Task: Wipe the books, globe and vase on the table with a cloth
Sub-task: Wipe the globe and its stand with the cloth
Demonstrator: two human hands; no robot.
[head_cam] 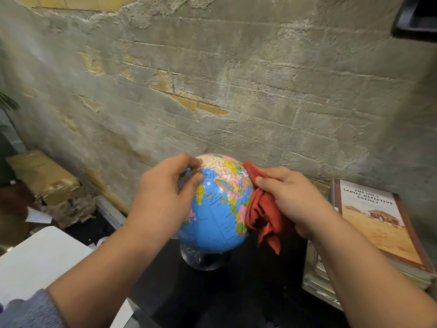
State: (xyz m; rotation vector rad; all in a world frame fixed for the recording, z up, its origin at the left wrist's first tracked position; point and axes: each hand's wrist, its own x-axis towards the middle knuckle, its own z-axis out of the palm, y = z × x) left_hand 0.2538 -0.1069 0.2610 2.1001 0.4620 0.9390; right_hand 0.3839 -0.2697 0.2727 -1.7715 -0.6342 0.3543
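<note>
A blue globe with coloured countries stands on a clear round base on the black table. My left hand grips the globe's upper left side, thumb and fingers curled around its clear arc. My right hand holds a crumpled red cloth pressed against the globe's right side. A stack of books lies flat at the right, the top one titled "The No. 1 Ladies' Detective Agency". No vase is in view.
A rough concrete wall rises right behind the table. At the left are a white surface, a cardboard box and crumpled paper on the floor. Plant leaves show at the far left edge.
</note>
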